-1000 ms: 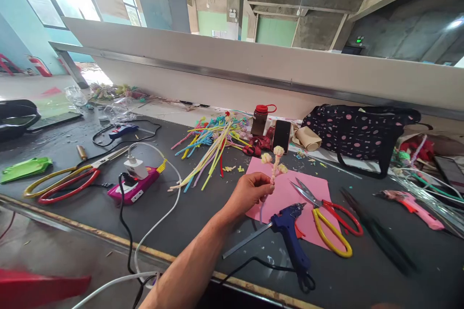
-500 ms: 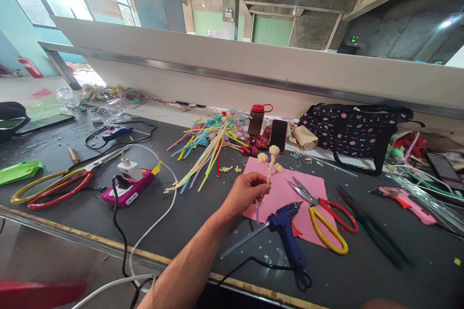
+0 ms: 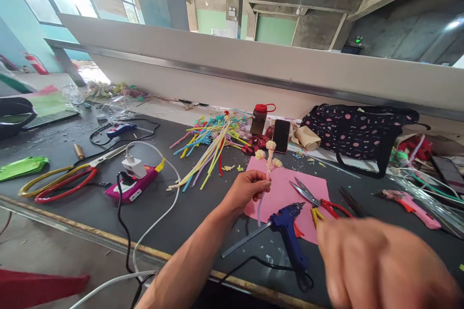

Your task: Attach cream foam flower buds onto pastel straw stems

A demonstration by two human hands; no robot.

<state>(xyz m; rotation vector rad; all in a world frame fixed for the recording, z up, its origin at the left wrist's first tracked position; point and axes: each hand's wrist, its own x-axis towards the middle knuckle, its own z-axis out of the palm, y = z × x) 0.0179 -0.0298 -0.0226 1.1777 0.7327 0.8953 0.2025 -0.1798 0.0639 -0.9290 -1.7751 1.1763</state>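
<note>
I hold the stemmed flower piece point(image 3: 269, 159) upright in the left hand point(image 3: 252, 187), thumb and fingertips pinched around its stem over the left part of a smooth pink sheet point(image 3: 279, 198). The piece carries three rounded, fuzzy cream heads on a twisted, knobbly stem; a thin lilac length runs down below the grip. The stem section inside the fingers is covered.

The right hand point(image 3: 384, 265) fills the lower right corner, motion-blurred, its fingers bent downward and the lower part cut off by the frame. I cannot tell whether it grips anything. It covers most of the handles of the metal scissors point(image 3: 307, 193), leaving short parts of the red and yellow loops visible, and part of a dark long tool point(image 3: 351, 200), whose type I cannot confirm.

A blue plastic glue gun point(image 3: 290, 234), with a translucent rod at its rear, lies partly on the sheet. A pink glue gun point(image 3: 413, 207) lies at far right. Toward the back of the matte dark table point(image 3: 195, 222), soft multicoloured fuzzy stems point(image 3: 212, 142) lie in an overlapping heap; I cannot separate individual pieces there.
</note>
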